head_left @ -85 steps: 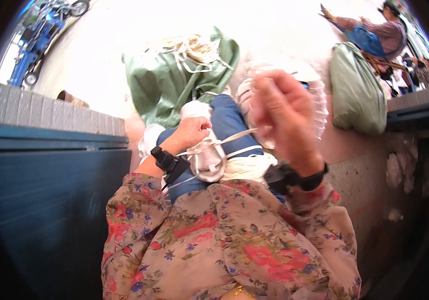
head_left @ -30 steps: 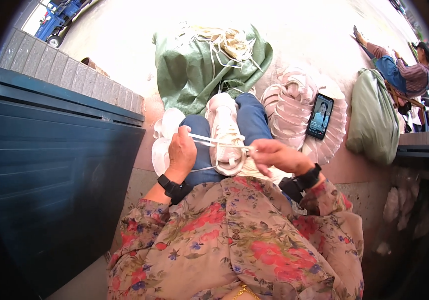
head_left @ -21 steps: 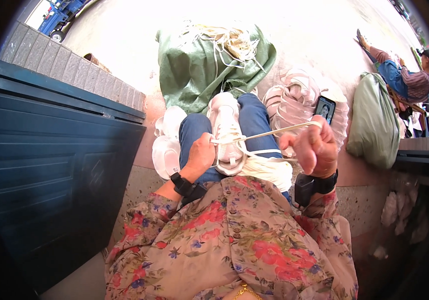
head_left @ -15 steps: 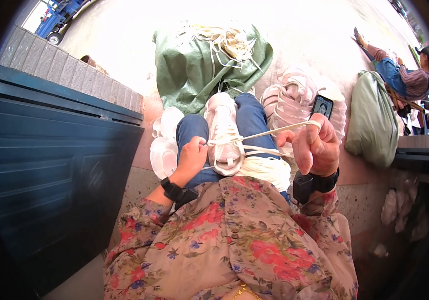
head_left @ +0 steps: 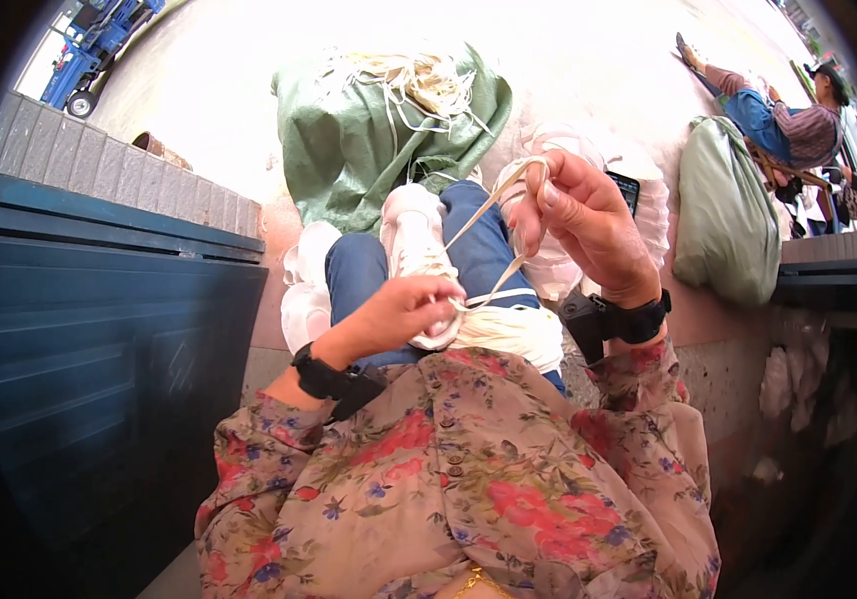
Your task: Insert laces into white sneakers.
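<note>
A white lace-up sneaker [head_left: 411,218] lies between my thighs. Raised to the right of it, my right hand [head_left: 588,222] pinches a cream shoelace [head_left: 478,222], which loops over the fingers. One strand slants down to the sneaker, and another drops toward my left hand [head_left: 417,307]. That hand lies over the near part of the sneaker and covers it, its fingertips closed on the lace's lower strand. On my right thigh rests a thick bundle of cream laces [head_left: 513,339].
Ahead stands a green sack [head_left: 349,150] topped by loose laces [head_left: 428,85]. White shoes [head_left: 309,275] lie left of my leg; more shoes [head_left: 648,190] and a phone [head_left: 625,190] are behind my right hand. A pale green sack [head_left: 728,220] and a seated person [head_left: 788,125] are further right.
My right hand has risen and turned, and the lace, taut before, now hangs in a loop. My left hand has moved right, onto the near part of the sneaker. The whole view has shifted slightly.
</note>
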A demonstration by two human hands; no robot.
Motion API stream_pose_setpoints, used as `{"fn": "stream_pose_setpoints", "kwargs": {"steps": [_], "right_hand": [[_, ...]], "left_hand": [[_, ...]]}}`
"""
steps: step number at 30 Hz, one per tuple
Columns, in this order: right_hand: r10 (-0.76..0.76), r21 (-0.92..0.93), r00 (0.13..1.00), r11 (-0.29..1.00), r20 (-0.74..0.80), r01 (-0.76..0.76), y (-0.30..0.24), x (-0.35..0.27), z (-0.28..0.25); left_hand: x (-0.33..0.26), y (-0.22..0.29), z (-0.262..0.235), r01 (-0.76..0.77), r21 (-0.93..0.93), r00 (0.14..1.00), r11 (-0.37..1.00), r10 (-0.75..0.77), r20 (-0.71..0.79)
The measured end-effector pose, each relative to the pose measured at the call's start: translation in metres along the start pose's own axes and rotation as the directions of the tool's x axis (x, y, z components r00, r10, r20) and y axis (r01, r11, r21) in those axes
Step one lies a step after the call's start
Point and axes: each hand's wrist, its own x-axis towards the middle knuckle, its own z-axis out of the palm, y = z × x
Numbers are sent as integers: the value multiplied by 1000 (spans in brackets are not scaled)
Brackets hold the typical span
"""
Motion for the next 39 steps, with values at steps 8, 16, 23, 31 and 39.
{"fn": "stream_pose_setpoints", "kwargs": {"steps": [8,16,23,31,39], "right_hand": [[75,76,992,994,102,-83,0,32,36],[7,91,864,995,-504,45,49,7,-56],[339,733,727,598,-597,323,123,-59,-110],[224,-149,765,911,-604,-385,118,-48,-61],[337,-561,919,729,-204,-392,147,-54,-17]], "left_hand": [[2,31,9,-293,-97,952,951,281,-121],[-75,-2,-61,-341,-454,773,823,-29,-633],[-108,-49,-111,-307,-400,584,864,-161,-796],[-38,-72,-28,259,-109,788,960,-275,-551],[-29,-75,4,238,-229,803,944,-324,-500]]}}
